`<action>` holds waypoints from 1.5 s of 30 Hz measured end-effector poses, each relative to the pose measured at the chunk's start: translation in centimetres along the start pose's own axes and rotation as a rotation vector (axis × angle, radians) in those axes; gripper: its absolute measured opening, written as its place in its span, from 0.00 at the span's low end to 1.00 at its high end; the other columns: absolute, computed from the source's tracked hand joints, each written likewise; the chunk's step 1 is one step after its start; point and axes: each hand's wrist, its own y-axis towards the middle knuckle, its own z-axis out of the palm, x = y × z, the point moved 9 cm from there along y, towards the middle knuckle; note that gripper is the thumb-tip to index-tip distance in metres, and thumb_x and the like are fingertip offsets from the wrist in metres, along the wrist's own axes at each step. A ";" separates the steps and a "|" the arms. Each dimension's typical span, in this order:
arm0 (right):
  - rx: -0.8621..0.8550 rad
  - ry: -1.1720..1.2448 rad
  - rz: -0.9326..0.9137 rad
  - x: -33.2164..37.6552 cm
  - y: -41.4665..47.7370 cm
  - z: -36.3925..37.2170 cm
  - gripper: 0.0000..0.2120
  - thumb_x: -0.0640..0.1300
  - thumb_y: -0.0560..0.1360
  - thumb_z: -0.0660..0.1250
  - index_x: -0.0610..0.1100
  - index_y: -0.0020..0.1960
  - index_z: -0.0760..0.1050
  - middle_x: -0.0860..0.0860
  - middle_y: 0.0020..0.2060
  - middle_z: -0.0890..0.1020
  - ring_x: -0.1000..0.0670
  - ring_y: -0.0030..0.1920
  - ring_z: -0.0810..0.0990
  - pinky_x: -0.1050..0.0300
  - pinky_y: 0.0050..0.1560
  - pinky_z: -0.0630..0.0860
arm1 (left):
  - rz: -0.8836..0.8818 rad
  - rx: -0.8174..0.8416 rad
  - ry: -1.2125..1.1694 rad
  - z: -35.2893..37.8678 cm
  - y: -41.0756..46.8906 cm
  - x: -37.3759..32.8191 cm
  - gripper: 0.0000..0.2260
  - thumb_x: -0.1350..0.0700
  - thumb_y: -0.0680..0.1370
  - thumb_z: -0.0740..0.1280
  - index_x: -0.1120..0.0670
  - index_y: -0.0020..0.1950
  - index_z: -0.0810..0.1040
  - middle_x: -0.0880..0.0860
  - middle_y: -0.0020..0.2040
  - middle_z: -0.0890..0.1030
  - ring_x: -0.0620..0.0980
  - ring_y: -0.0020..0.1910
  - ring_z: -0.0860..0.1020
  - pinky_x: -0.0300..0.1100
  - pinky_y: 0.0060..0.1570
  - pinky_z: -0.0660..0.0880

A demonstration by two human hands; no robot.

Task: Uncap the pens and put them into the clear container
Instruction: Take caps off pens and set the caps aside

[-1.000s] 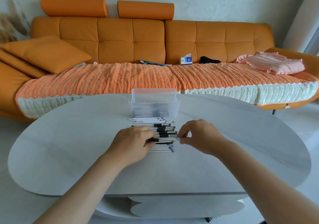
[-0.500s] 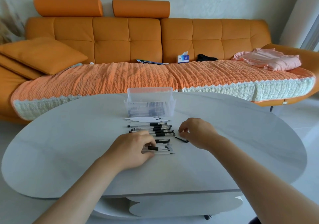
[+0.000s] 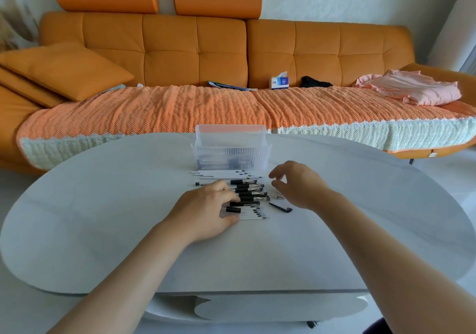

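1. While the right grip (image 3: 300, 184) is held above the counter (image 3: 103, 217) with its fingers loosely spread and nothing in them, a loose black cap (image 3: 280, 207) and a small grey piece (image 3: 280, 197) lie just beside the row of pens (image 3: 251, 194). Both could be swept aside or mixed back into the row by a careless pass of the wrist.
2. The left grip (image 3: 206, 212) is laid over the near end of the row, with its fingers bent across several barrels. Round barrels could be rolled out of line if sideways pressure is applied.
3. The clear container (image 3: 230, 153) stands just behind the farthest pens, and some pens are already seen inside it. It is judged to be light, so it could be pushed back or tipped if a pen is jabbed against its rim rather than dropped in.
4. The counter could be marked by bare tips if uncapped pens are dragged across it.
5. Whether a pen is pinched under the left grip cannot be told, since the fingertips are hidden among the barrels.
6. The pens inside the container cannot be counted through its ribbed wall.
7. At the far end of the row, capped and uncapped pens are hard to tell apart, and the grey piece cannot be identified.
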 end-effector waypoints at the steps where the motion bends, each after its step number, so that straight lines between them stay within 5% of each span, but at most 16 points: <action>1: -0.013 -0.015 -0.007 0.3 0.4 0.0 0.12 0.49 0.81 0.61 0.54 0.62 0.77 0.55 0.58 0.78 0.53 0.49 0.76 0.57 0.46 0.73 | -0.004 0.000 -0.005 0.0 0.1 0.2 0.18 0.39 0.75 0.65 0.38 0.64 0.73 0.36 0.56 0.69 0.39 0.52 0.73 0.39 0.46 0.67; 8: 0.009 -0.158 -0.028 1.5 2.7 1.8 0.14 0.51 0.83 0.58 0.56 0.65 0.77 0.54 0.62 0.76 0.50 0.57 0.78 0.58 0.46 0.74 | 0.005 -0.009 -0.039 0.0 0.6 1.0 0.18 0.39 0.74 0.66 0.38 0.64 0.74 0.36 0.56 0.70 0.38 0.54 0.73 0.39 0.47 0.67; 19: -0.059 -0.320 -0.009 2.0 3.1 1.7 0.10 0.45 0.82 0.59 0.52 0.53 0.79 0.55 0.51 0.78 0.49 0.46 0.80 0.56 0.41 0.78 | 0.021 -0.028 -0.054 0.1 0.5 0.9 0.19 0.40 0.75 0.65 0.38 0.66 0.72 0.38 0.56 0.69 0.42 0.53 0.73 0.39 0.45 0.68; 25: -0.143 -0.232 -0.002 1.6 1.9 -0.5 0.09 0.47 0.82 0.58 0.51 0.54 0.78 0.54 0.50 0.79 0.49 0.46 0.79 0.52 0.43 0.79 | 0.056 -0.076 -0.055 -0.5 0.0 0.5 0.18 0.40 0.76 0.64 0.39 0.65 0.72 0.38 0.56 0.68 0.41 0.51 0.74 0.40 0.45 0.71; 33: -0.178 0.078 -0.082 2.4 -0.8 -1.6 0.06 0.47 0.82 0.62 0.53 0.50 0.78 0.58 0.48 0.78 0.54 0.44 0.77 0.60 0.38 0.71 | 0.026 -0.414 0.030 -5.1 -0.5 1.2 0.17 0.46 0.77 0.66 0.45 0.65 0.74 0.43 0.57 0.73 0.42 0.38 0.72 0.41 0.31 0.74; 38: -0.176 0.185 -0.162 2.9 -2.1 -2.1 0.07 0.47 0.81 0.64 0.57 0.46 0.75 0.60 0.46 0.78 0.59 0.38 0.76 0.62 0.38 0.71 | -0.004 -0.413 0.030 -4.7 -0.3 1.0 0.06 0.50 0.79 0.66 0.47 0.53 0.79 0.43 0.47 0.81 0.47 0.43 0.79 0.42 0.33 0.73; 45: -0.085 0.047 -0.255 3.7 -3.3 -1.8 0.11 0.49 0.80 0.62 0.58 0.61 0.76 0.62 0.51 0.78 0.60 0.42 0.76 0.61 0.42 0.72 | 0.032 -0.391 0.030 -4.2 0.2 -0.2 0.04 0.50 0.78 0.66 0.46 0.51 0.79 0.41 0.45 0.82 0.45 0.42 0.79 0.41 0.33 0.73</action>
